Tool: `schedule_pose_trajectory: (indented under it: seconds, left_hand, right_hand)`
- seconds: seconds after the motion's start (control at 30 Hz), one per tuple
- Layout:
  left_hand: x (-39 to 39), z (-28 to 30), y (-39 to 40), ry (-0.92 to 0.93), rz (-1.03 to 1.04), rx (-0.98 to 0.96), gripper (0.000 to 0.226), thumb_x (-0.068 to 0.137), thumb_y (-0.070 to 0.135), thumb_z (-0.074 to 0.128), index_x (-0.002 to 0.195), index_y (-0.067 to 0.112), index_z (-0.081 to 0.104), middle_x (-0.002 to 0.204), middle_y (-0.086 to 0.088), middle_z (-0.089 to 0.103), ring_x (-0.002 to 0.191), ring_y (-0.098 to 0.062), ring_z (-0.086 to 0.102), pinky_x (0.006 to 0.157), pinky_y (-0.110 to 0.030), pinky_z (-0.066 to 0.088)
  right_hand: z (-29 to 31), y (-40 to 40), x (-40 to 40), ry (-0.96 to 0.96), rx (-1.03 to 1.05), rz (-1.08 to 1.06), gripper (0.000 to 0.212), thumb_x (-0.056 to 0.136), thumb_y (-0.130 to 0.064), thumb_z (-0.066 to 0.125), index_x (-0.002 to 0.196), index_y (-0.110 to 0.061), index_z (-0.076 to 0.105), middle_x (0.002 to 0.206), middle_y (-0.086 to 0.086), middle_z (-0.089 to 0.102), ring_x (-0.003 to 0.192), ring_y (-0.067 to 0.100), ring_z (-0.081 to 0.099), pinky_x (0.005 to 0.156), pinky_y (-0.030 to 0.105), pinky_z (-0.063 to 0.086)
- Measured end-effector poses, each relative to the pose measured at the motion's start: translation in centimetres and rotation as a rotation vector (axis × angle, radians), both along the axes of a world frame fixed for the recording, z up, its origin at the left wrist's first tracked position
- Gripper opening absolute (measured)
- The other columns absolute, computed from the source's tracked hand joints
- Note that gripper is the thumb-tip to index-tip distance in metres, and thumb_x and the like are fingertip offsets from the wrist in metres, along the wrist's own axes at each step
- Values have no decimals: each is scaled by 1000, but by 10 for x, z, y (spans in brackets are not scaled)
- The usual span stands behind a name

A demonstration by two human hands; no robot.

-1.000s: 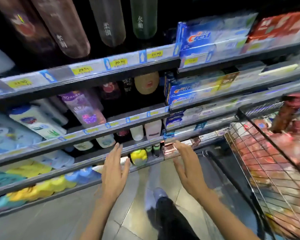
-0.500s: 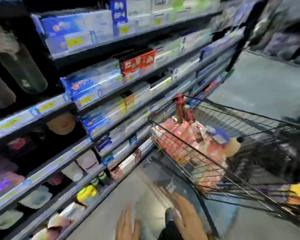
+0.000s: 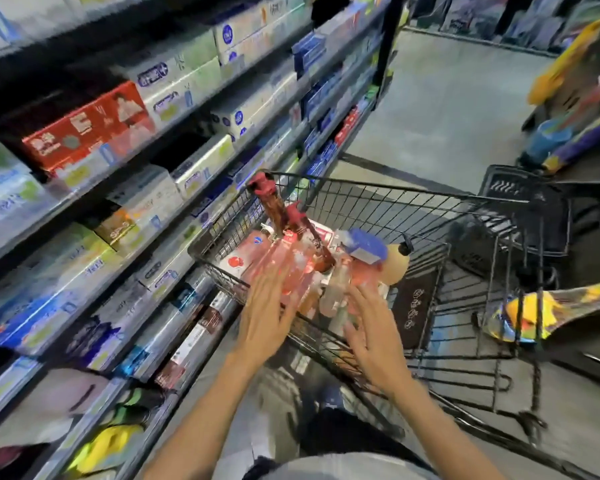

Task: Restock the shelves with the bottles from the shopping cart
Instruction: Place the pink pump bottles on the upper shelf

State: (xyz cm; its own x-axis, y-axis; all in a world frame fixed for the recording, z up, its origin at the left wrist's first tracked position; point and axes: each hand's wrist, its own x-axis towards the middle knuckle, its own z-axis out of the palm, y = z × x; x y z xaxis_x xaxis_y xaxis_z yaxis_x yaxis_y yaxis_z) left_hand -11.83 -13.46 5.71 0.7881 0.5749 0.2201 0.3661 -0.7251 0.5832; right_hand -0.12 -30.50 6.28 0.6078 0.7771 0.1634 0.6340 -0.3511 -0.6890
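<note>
Head view, blurred by motion; both hands out over the near end of the shopping cart (image 3: pixel 378 199), nothing held; left hand (image 3: pixel 265 315) flat, fingers spread, above the pink bottles (image 3: pixel 288 268); right hand (image 3: pixel 373 329) also spread wide, just beside the clear bottle (image 3: pixel 336 289); contact with either can't be confirmed, looks like hovering. Bottles lie piled in the cart's basket, mostly on their sides; two dark pump bottles (image 3: pixel 284 216) with red pump heads stick up at a slant above the pile; a blue-capped bottle (image 3: pixel 366 245) and a cream pump bottle (image 3: pixel 397 263) sit further right. Shelves (image 3: pixel 174 157) run along the left, packed with boxes; gaps not readable.

Handling guess: plastic toiletry bottles, filled, so moderately heavy; stiff walls with a little give; smooth glossy skins likely slippery; not very fragile, but pump heads could snap or dispense if grabbed. Best hold is around the body mid-height, fingers wrapped; avoid lifting by pump; pile is loose, so pulling one may shift neighbours.
</note>
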Motion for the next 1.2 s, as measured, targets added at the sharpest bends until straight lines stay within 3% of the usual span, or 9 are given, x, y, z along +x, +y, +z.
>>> schedule_pose_trajectory:
  seconds: [0.1, 0.33, 0.47, 0.6, 0.8, 0.87, 1.0, 1.1, 1.2]
  left_hand:
    - [27, -13, 7, 80, -32, -37, 59, 99, 48, 21, 151, 20, 20, 155, 5, 17, 145, -11, 15, 119, -34, 10]
    - [52, -41, 44, 102, -58, -120, 50, 101, 45, 26, 148, 37, 14, 154, 15, 18, 142, 9, 6, 119, -30, 9]
    - [65, -59, 83, 239, -57, -213, 52, 98, 44, 28, 147, 38, 13, 156, 6, 24, 144, -8, 17, 119, -36, 15]
    - [77, -73, 120, 258, -68, -338, 54, 98, 35, 44, 148, 19, 33, 152, 3, 34, 139, -8, 28, 115, -23, 17]
    - [85, -86, 177, 404, -150, -353, 56, 96, 41, 33, 104, -3, 66, 87, -24, 67, 82, -34, 65, 80, -42, 52]
    - [91, -96, 194, 357, -123, -367, 39, 100, 31, 42, 110, 0, 63, 94, -22, 66, 88, -35, 63, 83, -45, 51]
    - [100, -123, 215, 289, -141, -381, 40, 102, 36, 39, 137, 18, 42, 136, 8, 46, 118, 1, 40, 99, -32, 41]
    - [103, -149, 225, 344, -167, -497, 54, 101, 39, 37, 151, 29, 19, 156, 11, 21, 134, -10, 33, 103, -37, 36]
    - [107, -168, 224, 416, -191, -561, 70, 99, 34, 43, 153, 33, -3, 158, 18, -11, 146, -18, 15, 112, -44, 28]
  right_hand:
    - [-4, 11, 27, 21, 21, -32, 56, 95, -42, 36, 145, -18, 36, 152, 4, 36, 145, 28, 27, 111, 60, 28]
    - [-25, 28, 51, 164, -57, -129, 52, 96, -36, 43, 145, -18, 39, 155, -2, 31, 144, 16, 27, 113, 54, 29]
    - [-37, 53, 58, 215, -114, -225, 54, 93, -49, 36, 141, -25, 34, 152, -2, 33, 142, 19, 31, 114, 54, 28]
    - [-49, 93, 59, 343, -125, -333, 85, 84, -74, 25, 147, -16, 36, 155, 1, 33, 143, 18, 29, 115, 51, 27]
    - [-75, 164, 45, 582, -128, -449, 63, 89, -53, 43, 147, -32, 27, 152, -15, 23, 143, 10, 24, 117, 32, 19]
    - [-89, 185, 45, 618, -164, -490, 67, 89, -54, 43, 149, -29, 27, 148, -18, 23, 141, 11, 28, 115, 30, 22]
    - [-122, 223, 48, 790, -186, -562, 68, 95, -50, 46, 152, -25, 22, 156, -4, 29, 140, 17, 34, 117, 42, 27]
    - [-143, 249, 55, 831, -227, -649, 62, 98, -39, 49, 151, -16, 25, 153, 3, 33, 140, 20, 33, 114, 29, 21]
    - [-162, 270, 68, 821, -287, -742, 55, 97, -35, 54, 140, -5, 40, 137, 13, 48, 130, 29, 44, 113, 40, 32]
